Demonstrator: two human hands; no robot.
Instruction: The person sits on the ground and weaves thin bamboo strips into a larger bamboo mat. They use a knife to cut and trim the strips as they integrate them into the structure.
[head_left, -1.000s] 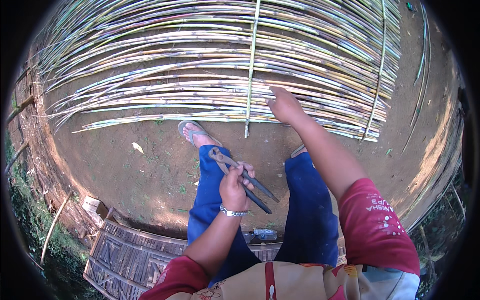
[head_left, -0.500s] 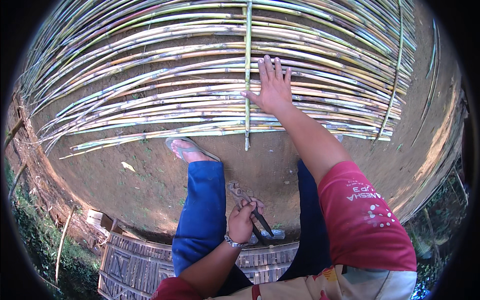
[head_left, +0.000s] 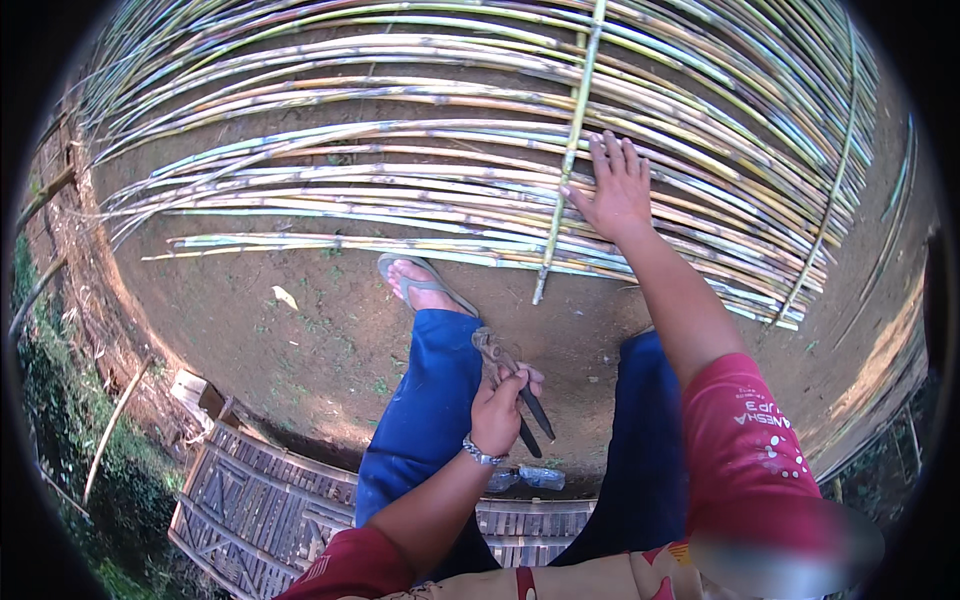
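Observation:
Many thin bamboo poles (head_left: 400, 180) lie side by side on the ground before me, in yellow, green and brown tones. A greenish crosspiece (head_left: 566, 180) runs across them, from the far rows toward me. My right hand (head_left: 618, 200) rests palm down on the poles just right of this crosspiece, fingers spread, thumb against or close to it. Lower down, between my legs, my left hand (head_left: 497, 412) is closed around a pair of pincers (head_left: 490, 347). Their metal head points away from me, and the two dark handles stick out past my fingers.
Another crosspiece (head_left: 838, 200) spans the poles at the right. My sandalled left foot (head_left: 418, 283) stands by the nearest pole. Behind are a slatted bamboo platform (head_left: 265, 500) and clear plastic bottles (head_left: 540, 478). Loose sticks (head_left: 895, 210) lie at the far right.
The view has turned a little, so the poles and crosspieces appear farther right and tilted. My right hand stays spread beside the crosspiece; my left hand still grips the pincers.

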